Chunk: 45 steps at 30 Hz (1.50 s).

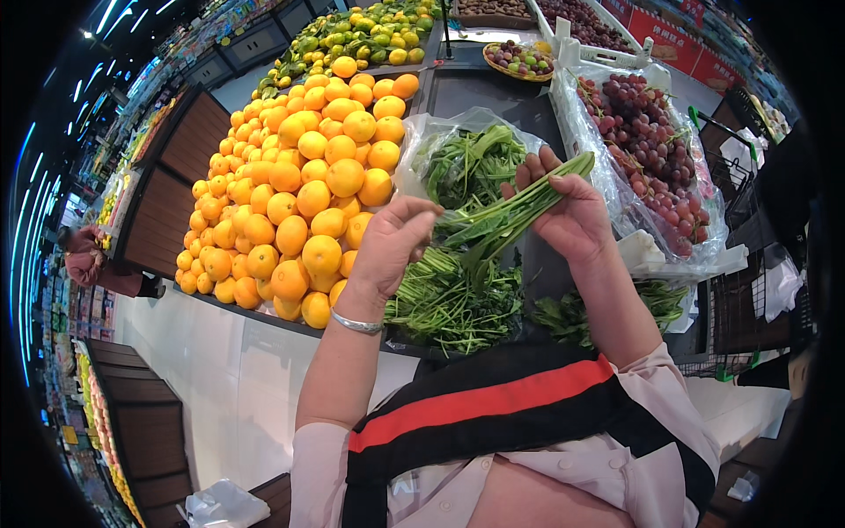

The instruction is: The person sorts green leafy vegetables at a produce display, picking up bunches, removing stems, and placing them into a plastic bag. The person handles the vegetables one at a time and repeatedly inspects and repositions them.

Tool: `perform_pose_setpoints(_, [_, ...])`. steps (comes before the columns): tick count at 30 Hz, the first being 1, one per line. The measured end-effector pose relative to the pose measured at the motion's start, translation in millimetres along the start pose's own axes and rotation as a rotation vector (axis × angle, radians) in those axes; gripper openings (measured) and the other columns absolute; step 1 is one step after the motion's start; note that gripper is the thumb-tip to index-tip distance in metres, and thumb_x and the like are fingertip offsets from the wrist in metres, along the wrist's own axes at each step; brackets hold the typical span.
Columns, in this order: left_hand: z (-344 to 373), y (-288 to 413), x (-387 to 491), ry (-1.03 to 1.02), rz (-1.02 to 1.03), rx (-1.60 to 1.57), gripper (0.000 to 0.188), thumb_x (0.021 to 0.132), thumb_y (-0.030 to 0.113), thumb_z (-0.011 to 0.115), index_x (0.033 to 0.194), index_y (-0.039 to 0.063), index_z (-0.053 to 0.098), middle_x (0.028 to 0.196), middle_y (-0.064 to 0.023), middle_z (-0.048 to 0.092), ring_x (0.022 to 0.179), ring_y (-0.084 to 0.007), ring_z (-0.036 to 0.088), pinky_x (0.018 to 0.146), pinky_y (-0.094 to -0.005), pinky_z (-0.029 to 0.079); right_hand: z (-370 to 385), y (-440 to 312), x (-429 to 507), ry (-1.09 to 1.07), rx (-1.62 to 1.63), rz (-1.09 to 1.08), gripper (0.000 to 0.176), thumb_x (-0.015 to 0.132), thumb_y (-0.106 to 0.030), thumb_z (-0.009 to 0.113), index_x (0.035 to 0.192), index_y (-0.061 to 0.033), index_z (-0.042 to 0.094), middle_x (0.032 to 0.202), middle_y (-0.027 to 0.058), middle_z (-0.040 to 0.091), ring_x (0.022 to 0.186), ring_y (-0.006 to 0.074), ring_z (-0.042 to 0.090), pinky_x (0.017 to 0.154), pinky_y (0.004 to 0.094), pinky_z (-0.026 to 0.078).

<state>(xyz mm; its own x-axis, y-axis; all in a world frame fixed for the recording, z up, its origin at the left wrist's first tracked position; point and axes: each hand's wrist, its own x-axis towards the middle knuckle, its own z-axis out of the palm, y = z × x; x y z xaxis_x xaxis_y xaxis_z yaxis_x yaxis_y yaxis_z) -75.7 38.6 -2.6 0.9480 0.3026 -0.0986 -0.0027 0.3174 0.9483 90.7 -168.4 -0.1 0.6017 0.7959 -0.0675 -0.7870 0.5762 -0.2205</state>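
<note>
My right hand (pixel 575 214) holds a bunch of long-stemmed leafy greens (pixel 521 204), its palm turned up and the cut stem ends pointing up to the right. At the bunch's left end, the thumb and forefinger of my left hand (pixel 401 232) pinch a thin, pale tip; whether it is leaf or stem is unclear. A silver bangle (pixel 357 323) circles my left wrist. Beyond the bunch, more greens (pixel 470 165) lie in a clear plastic bag (pixel 417 135). Below my hands is a heap of loose greens (pixel 455 307), with another pile (pixel 564 320) partly behind my right forearm.
Oranges (pixel 297 191) are heaped to the left, with green-yellow citrus (pixel 363 33) behind them. On the right, red grapes (pixel 653 145) fill a plastic-lined crate (pixel 637 256). A basket (pixel 519 76) of grapes stands farther back. A wire cart (pixel 733 297) is at far right; a person (pixel 89 257) bends at far left.
</note>
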Motion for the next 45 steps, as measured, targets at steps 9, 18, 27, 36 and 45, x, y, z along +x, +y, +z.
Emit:
perform_pose_setpoints(9, [26,-4,-7,-0.028,0.084,0.23,0.009,0.083,0.005,0.07,0.09,0.002,0.065,0.079,0.004,0.061,0.071,-0.0032,0.052,0.062,-0.0177,0.041,1,-2,0,-0.118,-0.179,-0.016,0.054,0.07,0.009,0.054,0.123,-0.0035,0.055,0.114,0.0125,0.061,0.113,0.0285,0.056,0.109,0.0519,0.035])
perform_pose_setpoints(18, [15,7,-1,0.076,-0.025,0.087,0.012,0.09,0.009,0.059,0.1,0.006,0.052,0.079,0.0,0.057,0.063,-0.0051,0.053,0.052,-0.018,0.042,4,-4,-17,-0.042,-0.723,-0.053,0.025,0.084,-0.01,0.062,0.107,-0.0037,0.058,0.105,0.0121,0.063,0.087,0.0204,0.063,0.076,0.0341,0.053])
perform_pose_setpoints(27, [18,13,-1,0.028,0.073,0.226,0.027,0.082,0.006,0.07,0.108,0.001,0.064,0.091,-0.0003,0.063,0.075,-0.0048,0.054,0.067,-0.0177,0.044,-2,-8,-17,0.006,-0.683,-0.06,0.023,0.082,-0.011,0.064,0.104,-0.007,0.056,0.099,0.0101,0.062,0.078,0.0173,0.062,0.065,0.0291,0.052])
perform_pose_setpoints(36, [21,7,2,-0.019,0.152,0.332,0.019,0.081,0.007,0.072,0.098,0.0,0.069,0.09,-0.0027,0.067,0.082,-0.0101,0.059,0.075,-0.0244,0.047,0,-12,-18,-0.11,-0.666,-0.008,0.021,0.083,-0.017,0.064,0.101,-0.0091,0.056,0.101,0.0116,0.062,0.084,0.0169,0.063,0.063,0.0264,0.053])
perform_pose_setpoints(45, [34,5,14,-0.133,0.256,0.834,0.015,0.079,0.009,0.072,0.091,0.001,0.071,0.083,-0.0065,0.065,0.078,-0.0146,0.061,0.072,-0.0269,0.048,3,-16,-23,-0.099,-0.777,-0.099,0.022,0.092,-0.024,0.059,0.107,-0.0076,0.057,0.101,0.012,0.064,0.084,0.0157,0.062,0.065,0.0267,0.052])
